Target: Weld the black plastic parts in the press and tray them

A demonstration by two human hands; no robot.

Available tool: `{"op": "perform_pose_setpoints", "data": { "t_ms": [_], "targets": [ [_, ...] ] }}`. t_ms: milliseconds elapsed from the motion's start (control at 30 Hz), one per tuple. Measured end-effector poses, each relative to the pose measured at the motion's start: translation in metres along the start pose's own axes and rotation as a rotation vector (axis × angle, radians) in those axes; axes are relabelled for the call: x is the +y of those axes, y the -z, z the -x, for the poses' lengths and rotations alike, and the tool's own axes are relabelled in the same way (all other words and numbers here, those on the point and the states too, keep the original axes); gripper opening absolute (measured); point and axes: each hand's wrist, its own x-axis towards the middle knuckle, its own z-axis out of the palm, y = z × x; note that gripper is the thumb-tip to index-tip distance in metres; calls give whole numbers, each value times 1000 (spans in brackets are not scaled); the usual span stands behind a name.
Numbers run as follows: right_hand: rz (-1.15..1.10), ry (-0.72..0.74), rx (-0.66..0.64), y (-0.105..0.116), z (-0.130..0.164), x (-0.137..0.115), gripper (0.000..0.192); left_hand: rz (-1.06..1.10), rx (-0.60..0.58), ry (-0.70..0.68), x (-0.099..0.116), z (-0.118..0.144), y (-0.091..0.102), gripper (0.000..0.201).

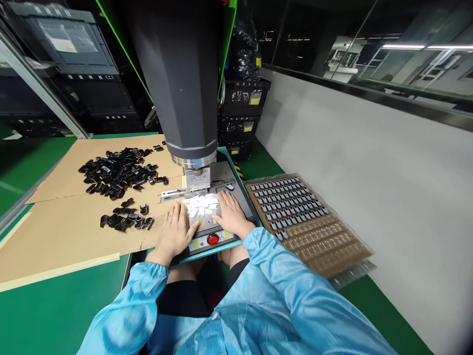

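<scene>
Strips (202, 202), white, long axes in disarray

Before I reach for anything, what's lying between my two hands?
In the head view, a loose pile of white pieces lies between your left hand and right hand, on the machine's grey bed.

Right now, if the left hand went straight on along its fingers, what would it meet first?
Probably the metal bar just ahead of the left hand. The white pieces lie mostly right of that line; depth is unclear, so it might pass over the bar.
</scene>
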Motion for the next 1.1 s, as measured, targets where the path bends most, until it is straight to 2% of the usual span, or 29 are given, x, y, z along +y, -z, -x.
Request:
{"op": "perform_pose_setpoints", "data": {
  "t_ms": [133, 367, 467, 667, 867, 1100],
  "targets": [
    [-8, 4, -23, -12, -20, -11, 94, 19, -19, 29, 14, -20, -10, 96],
    [-78, 69, 0, -17, -20, -9, 87, 95, -48, -26, 34, -30, -11, 86],
    [-145, 43, 48, -10, -25, -5, 82, 197, -9, -23, 28, -32, -1, 84],
    [-255, -70, 184, 11, -63, -3, 66, 386, 216, 96, -1, -62, 17, 66],
    [-267, -125, 171, 14, -104, -10, 60, 673, 85, 268, -5, -108, 13, 80],
    [-277, -139, 139, 3, -119, -12, 50, 697, 47, 207, 1, -138, 7, 56]
  ]
}}
